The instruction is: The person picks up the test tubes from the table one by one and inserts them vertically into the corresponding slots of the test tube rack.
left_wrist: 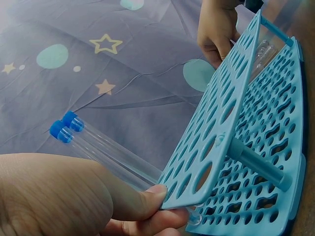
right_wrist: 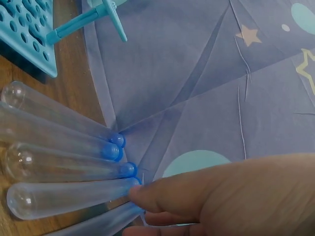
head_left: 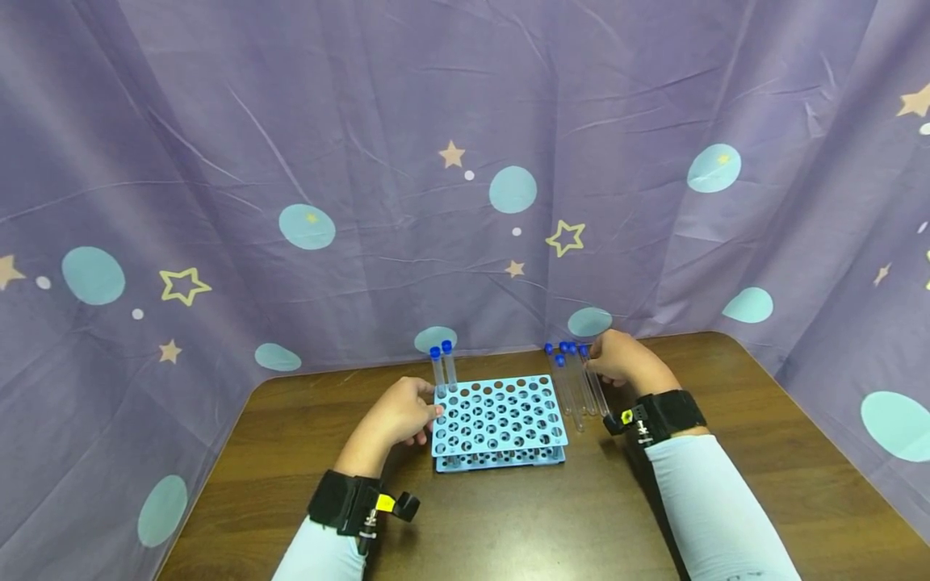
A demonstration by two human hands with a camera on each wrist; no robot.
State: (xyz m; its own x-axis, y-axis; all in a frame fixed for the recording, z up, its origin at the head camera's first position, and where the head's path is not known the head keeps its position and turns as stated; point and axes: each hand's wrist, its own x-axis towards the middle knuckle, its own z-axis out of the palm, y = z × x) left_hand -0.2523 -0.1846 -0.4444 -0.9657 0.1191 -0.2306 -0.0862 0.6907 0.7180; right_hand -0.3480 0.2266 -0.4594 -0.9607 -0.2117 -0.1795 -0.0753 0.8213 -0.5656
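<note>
Two arms (head_left: 712, 492) reach forward, left hand (head_left: 400, 413) pinching rack (head_left: 496, 415), right hand (head_left: 630, 361) at tubes (head_left: 580, 381).

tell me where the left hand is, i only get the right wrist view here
Observer: The left hand is at the rack, pinching its left edge.
Operator: ok, and is anything standing in that end, my picture cuts it off
Observer: Yes, two tubes stand upright near the far left corner.
Operator: got it, are they capped
Observer: Both are, with blue caps, as the left wrist view shows up close.
</note>
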